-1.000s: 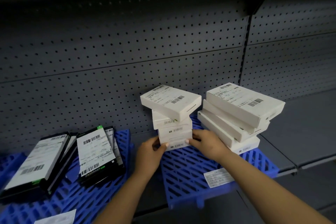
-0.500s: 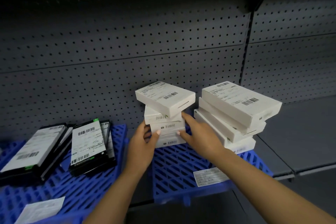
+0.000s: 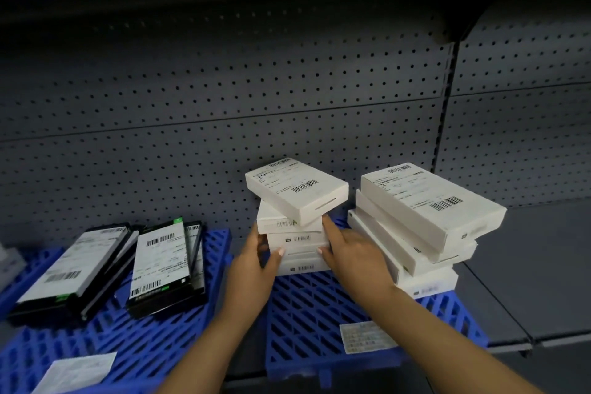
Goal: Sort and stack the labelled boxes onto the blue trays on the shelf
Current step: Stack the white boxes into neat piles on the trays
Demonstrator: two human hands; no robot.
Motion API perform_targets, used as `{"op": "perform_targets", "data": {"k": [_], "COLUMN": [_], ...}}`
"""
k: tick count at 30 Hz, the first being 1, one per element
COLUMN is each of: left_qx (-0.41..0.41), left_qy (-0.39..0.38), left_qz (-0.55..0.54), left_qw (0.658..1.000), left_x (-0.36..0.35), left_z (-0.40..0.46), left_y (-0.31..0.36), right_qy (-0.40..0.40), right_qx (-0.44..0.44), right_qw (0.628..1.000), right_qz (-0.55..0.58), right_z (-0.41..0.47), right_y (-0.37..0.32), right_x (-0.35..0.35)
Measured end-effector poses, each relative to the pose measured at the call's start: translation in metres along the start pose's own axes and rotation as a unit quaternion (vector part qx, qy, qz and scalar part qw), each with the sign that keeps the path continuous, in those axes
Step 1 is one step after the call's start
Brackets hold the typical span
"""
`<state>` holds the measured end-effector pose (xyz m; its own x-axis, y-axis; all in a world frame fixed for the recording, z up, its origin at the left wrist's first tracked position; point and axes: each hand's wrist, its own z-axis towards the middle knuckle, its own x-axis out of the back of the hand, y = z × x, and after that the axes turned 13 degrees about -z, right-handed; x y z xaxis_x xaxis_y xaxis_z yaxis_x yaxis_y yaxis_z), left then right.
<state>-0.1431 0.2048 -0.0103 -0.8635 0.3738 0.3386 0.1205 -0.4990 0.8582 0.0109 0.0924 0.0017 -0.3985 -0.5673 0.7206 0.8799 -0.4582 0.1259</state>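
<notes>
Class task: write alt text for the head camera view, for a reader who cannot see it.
Two hands, left hand and right hand, hold the sides of a small white box stack on the right blue tray. A larger white box stack stands beside it; black boxes lie on the left blue tray.

Two blue trays; eight white boxes in two stacks; about four black boxes; two hands.
</notes>
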Motion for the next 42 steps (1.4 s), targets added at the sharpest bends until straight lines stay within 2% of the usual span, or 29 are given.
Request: {"op": "perform_targets", "data": {"k": [3,11,18,24,30,35,37,39,42], "left_qx": [0.003,-0.143,-0.131,-0.1,-0.066,-0.112,-0.132,-0.141,-0.118], "left_qy": [0.011,-0.021,-0.008,-0.005,-0.019,-0.008,-0.009,-0.011,-0.028], "left_qz": [-0.017,0.105,0.168,0.161,0.075,0.022,0.031,0.043,0.006], "left_qw": [1.0,0.984,0.977,0.982,0.995,0.993,0.991,0.989,0.993], "left_x": [0.003,0.01,0.004,0.004,0.004,0.009,0.013,0.017,0.022], "left_z": [-0.006,-0.003,0.006,0.011,0.004,0.007,0.013,0.02,0.025], "left_y": [0.007,0.021,0.025,0.024,0.033,0.052,0.054,0.051,0.048], "right_qy": [-0.06,0.094,0.067,0.102,0.095,0.077,0.066,0.053,0.03], "right_qx": [-0.021,-0.029,-0.011,0.047,0.087,0.148,0.164,0.163,0.123], "right_qw": [0.996,0.992,0.998,0.994,0.991,0.985,0.983,0.985,0.992], "right_qz": [0.069,0.083,-0.001,0.007,0.022,0.038,0.041,0.03,0.031], "right_z": [-0.007,-0.006,0.018,0.021,0.024,0.024,0.026,0.027,0.029], "right_y": [0.0,0.007,0.006,0.006,0.007,0.014,0.014,0.014,0.015], "right_x": [0.008,0.032,0.029,0.028,0.027,0.035,0.04,0.041,0.037]}}
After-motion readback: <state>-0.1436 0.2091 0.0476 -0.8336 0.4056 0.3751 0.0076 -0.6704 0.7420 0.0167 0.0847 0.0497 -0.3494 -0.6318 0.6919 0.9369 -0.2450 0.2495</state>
